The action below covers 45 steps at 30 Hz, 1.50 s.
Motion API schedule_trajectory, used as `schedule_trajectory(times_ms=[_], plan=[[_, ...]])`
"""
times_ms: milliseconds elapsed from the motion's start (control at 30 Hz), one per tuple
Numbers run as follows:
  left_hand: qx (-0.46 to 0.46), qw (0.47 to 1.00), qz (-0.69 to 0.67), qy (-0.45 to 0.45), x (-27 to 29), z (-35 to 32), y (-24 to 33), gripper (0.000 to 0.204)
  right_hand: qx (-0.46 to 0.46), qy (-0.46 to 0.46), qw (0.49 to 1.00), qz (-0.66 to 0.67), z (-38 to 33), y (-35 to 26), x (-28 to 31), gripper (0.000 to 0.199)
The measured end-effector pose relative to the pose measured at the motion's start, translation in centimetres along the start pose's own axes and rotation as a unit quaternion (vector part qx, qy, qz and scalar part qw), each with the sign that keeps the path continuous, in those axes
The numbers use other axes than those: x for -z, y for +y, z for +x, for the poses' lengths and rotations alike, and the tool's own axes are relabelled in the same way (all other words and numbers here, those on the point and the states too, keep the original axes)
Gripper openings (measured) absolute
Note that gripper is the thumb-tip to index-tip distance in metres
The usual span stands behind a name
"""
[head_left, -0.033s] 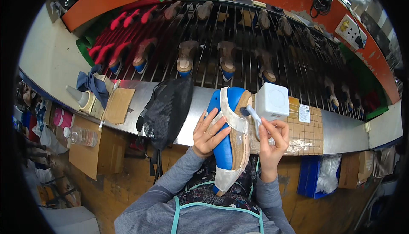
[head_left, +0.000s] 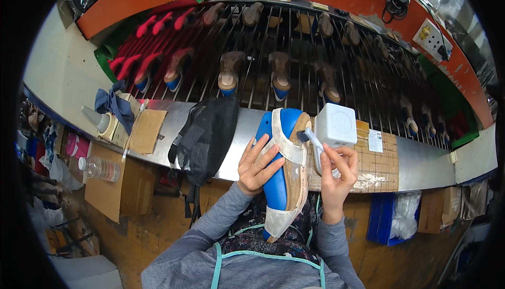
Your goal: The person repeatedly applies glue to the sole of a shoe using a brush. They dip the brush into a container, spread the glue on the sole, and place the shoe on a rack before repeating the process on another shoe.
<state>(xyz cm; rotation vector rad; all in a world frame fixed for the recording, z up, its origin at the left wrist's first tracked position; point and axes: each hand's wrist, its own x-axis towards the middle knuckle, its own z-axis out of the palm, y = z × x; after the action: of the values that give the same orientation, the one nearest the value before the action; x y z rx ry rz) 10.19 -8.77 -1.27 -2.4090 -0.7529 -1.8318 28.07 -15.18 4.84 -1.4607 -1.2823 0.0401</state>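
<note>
My left hand (head_left: 259, 167) is wrapped round a shoe on a blue last (head_left: 275, 190), its fingers across a whitish strap (head_left: 294, 155). The shoe's tan sole side (head_left: 296, 186) faces right, and a second whitish band (head_left: 279, 220) covers the end nearest my body. My right hand (head_left: 338, 176) pinches the pale handle of a small brush (head_left: 315, 143). Its dark bristles rest at the sole's far part, near the edge; whether they press on it I cannot tell. Just beyond my right hand stands a white square-sided container (head_left: 336, 123).
A conveyor of metal rollers (head_left: 258, 78) carries several shoes on lasts, some lit red at the left. On the metal ledge (head_left: 426, 163) lie a black mesh bag (head_left: 205, 139), a taped cardboard sheet (head_left: 381, 170) and a cardboard piece (head_left: 147, 131). Below is a blue crate (head_left: 381, 220).
</note>
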Motion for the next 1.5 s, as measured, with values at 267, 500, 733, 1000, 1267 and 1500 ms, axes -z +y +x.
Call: schedule_trajectory(times_ms=[267,500,733,1000,1267,1500], plan=[[-0.009,1.000,-0.002,0.007,-0.2,0.7,-0.5,0.033,0.153,0.034,0.981,-0.116,2.5,0.2,0.6,0.029],[-0.031,0.999,-0.002,-0.012,0.3,1.0,-0.5,0.032,0.167,-0.037,0.979,-0.106,2.5,0.0,2.1,0.028],[-0.013,1.000,-0.008,-0.010,0.2,1.5,-0.3,0.034,0.191,-0.067,0.974,-0.102,2.6,0.2,3.0,0.027],[-0.042,0.998,-0.015,-0.035,0.8,2.0,-0.3,0.031,0.226,-0.043,0.969,-0.087,3.3,0.1,3.7,0.029],[-0.024,0.999,-0.016,-0.016,0.7,2.2,0.0,0.030,0.233,-0.076,0.964,-0.107,3.7,-0.4,4.3,0.028],[-0.027,0.999,-0.018,-0.018,0.8,2.3,0.0,0.031,0.251,-0.117,0.955,-0.107,3.7,-0.5,4.9,0.029]])
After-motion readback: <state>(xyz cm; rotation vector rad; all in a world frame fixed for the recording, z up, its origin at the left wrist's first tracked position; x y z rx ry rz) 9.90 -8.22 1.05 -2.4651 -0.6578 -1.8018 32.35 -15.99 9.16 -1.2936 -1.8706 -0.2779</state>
